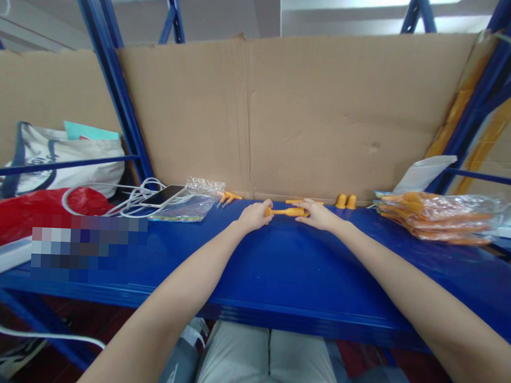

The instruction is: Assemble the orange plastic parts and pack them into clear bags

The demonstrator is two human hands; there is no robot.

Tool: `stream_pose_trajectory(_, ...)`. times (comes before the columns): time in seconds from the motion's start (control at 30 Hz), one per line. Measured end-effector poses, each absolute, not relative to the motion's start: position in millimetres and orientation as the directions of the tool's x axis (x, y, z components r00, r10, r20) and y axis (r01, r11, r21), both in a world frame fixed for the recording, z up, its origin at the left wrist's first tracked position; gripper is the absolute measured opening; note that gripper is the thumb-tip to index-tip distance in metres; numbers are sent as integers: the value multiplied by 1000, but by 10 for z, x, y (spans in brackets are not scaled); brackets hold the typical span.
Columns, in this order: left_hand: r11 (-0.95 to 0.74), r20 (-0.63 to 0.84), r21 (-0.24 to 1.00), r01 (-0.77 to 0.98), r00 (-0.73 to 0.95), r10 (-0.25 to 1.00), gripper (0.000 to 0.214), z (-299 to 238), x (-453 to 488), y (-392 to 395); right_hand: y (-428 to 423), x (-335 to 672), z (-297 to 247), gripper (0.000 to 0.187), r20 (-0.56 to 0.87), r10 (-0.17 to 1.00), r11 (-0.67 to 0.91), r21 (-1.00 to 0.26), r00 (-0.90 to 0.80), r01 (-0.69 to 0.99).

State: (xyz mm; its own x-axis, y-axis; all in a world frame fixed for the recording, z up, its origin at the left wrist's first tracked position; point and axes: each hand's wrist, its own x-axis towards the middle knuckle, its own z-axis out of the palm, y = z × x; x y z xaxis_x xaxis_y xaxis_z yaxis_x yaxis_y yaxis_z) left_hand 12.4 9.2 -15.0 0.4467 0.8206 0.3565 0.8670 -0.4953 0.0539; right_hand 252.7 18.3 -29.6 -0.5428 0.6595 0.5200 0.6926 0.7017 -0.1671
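Near the back of the blue tabletop, an orange plastic tool with a twisted, ridged shaft (283,212) lies level between my two hands. My left hand (254,216) has its fingers closed around the tool's left end. At the other end, the fingers of my right hand (319,216) are closed on the thicker part. Just behind my right hand is a thin orange piece (295,202), partly covered by the fingers. Orange handles with metal spiral tips (230,198) lie left of my left hand. Two orange dome-shaped caps (346,201) stand to the right.
Clear bags of orange pieces (432,217) are piled at the right. On the left are a phone (164,195), a white cable (132,202), a flat plastic bag (191,209), a red bag (47,208) and a tote (71,155). A cardboard wall (326,115) rises behind.
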Motion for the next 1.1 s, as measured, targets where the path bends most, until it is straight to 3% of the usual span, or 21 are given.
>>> stream_pose_trajectory(0.13, -488, 377, 64, 870, 432, 820, 26, -147, 114, 98, 250, 2548, -321, 54, 465, 792, 606, -515, -396, 606)
stream_pose_trajectory(0.23, -490, 404, 94, 866, 417, 814, 24, -145, 106, 103, 217, 2533, -289, 42, 401, 872, 490, -728, -281, 480)
stream_pose_trajectory(0.33, -511, 433, 120, 851, 418, 798, 22, -148, 101, 110, 133, 2493, -218, 24, 305, 928, 368, -836, -212, 408)
stream_pose_trajectory(0.43, -541, 451, 141, 829, 433, 781, 20, -155, 103, 115, 50, 2433, -149, 10, 229, 958, 279, -879, -171, 387)
stream_pose_trajectory(0.6, -555, 458, 180, 812, 430, 778, 21, -162, 104, 127, -27, 2375, -96, 27, 105, 985, 148, -914, -134, 379)
stream_pose_trajectory(0.7, -550, 460, 195, 812, 420, 782, 21, -167, 101, 141, -49, 2417, -85, 12, 85, 976, 153, -922, -199, 355)
stream_pose_trajectory(0.8, -553, 456, 194, 810, 425, 782, 23, -171, 106, 146, -60, 2476, -79, 22, 89, 967, 167, -929, -237, 331)
stream_pose_trajectory(0.9, -558, 453, 175, 811, 437, 777, 23, -173, 114, 138, -74, 2503, -75, 14, 65, 968, 146, -931, -242, 334)
stream_pose_trajectory(1.1, -564, 444, 140, 814, 457, 771, 22, -173, 126, 114, -86, 2493, -92, 33, 12, 967, 103, -932, -255, 348)
